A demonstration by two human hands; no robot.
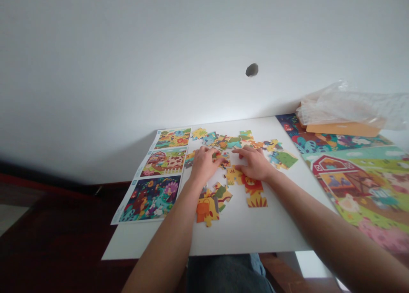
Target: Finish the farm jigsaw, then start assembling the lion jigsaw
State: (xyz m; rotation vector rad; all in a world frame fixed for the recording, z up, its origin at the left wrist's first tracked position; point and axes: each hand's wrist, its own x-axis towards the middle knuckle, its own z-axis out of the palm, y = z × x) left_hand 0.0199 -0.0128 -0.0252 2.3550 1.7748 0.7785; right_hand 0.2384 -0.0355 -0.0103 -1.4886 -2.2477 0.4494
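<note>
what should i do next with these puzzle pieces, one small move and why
I'd probably use your left hand to slide the orange-and-yellow jigsaw piece toward the lion-face piece. They share the same warm colours, so they may belong together. That piece also lies just below your left hand, while your right hand sits just above the lion-face piece.

A white flat tabletop (252,237) carries scattered multicoloured cardboard jigsaw pieces (207,210) at centre, a long paper sheet printed with three picture panels (153,176) at left, and a tan cardboard box (343,130) under crumpled clear plastic (345,107) at upper right (a large farm-scene poster (354,186) spreads along the right).
</note>
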